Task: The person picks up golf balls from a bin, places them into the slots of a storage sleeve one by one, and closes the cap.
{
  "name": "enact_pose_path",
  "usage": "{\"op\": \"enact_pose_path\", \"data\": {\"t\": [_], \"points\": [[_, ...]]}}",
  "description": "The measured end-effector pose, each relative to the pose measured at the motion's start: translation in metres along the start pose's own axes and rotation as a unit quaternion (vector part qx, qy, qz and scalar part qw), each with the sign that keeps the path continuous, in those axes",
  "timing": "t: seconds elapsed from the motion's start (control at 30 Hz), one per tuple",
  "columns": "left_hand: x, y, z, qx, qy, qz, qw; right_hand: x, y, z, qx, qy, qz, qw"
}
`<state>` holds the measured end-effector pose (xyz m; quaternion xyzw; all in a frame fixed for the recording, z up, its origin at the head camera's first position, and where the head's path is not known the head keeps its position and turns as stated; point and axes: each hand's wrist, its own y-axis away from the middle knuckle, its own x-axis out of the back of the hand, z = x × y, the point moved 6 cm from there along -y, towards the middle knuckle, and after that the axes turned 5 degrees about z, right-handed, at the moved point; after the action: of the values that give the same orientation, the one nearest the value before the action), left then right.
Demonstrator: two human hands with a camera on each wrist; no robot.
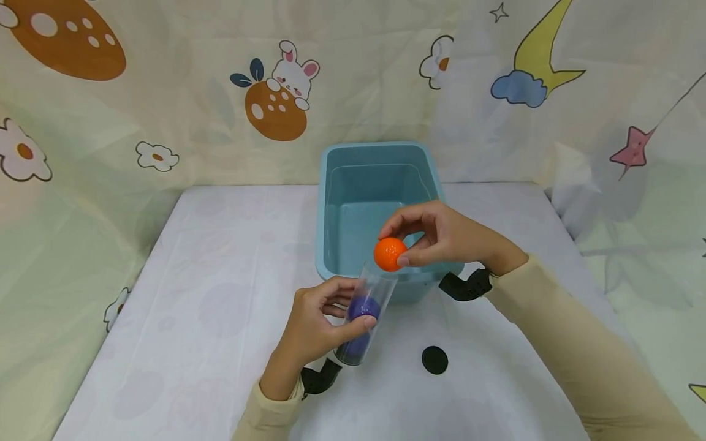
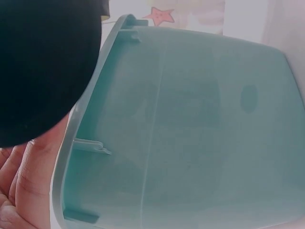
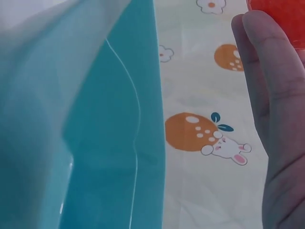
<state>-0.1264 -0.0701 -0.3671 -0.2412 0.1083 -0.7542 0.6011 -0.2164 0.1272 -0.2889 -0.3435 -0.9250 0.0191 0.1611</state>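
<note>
My left hand [image 1: 317, 321] grips a clear tube [image 1: 380, 288], which leans with its mouth up and to the right. Inside the tube is a purple ball [image 1: 364, 306], and more purple shows below it, partly behind the thumb. Just over the tube's mouth, my right hand [image 1: 441, 236] pinches a glossy orange ball [image 1: 389, 254] between thumb and fingers. In the right wrist view, part of the same ball [image 3: 281, 19] shows red-orange at the fingertips [image 3: 262, 24]. Fingers of the left hand [image 2: 33, 181] appear at the lower left of the left wrist view.
A blue-green plastic tub [image 1: 325, 214] stands behind both hands, its near rim partly hidden by the right hand. On the white tabletop [image 1: 220, 318] lies a black disc [image 1: 434, 360], right of the tube. A cartoon-printed cloth [image 1: 364, 79] hangs behind. A dark rounded shape [image 2: 43, 67] blocks the left wrist view's corner.
</note>
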Motion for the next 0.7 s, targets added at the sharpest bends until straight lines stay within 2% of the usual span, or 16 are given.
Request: {"op": "enact_pose_path", "data": {"t": [0.17, 0.7], "points": [[-0.0011, -0.0001, 0.0000, -0.004, 0.001, -0.001, 1.0000, -0.0045, 0.0024, 0.0022, -0.005, -0.003, -0.008, 1.000], [-0.0053, 0.0020, -0.0019, -0.002, 0.002, -0.002, 1.0000, -0.0095, 0.0101, -0.0014, -0.019, 0.057, -0.008, 0.998]]}}
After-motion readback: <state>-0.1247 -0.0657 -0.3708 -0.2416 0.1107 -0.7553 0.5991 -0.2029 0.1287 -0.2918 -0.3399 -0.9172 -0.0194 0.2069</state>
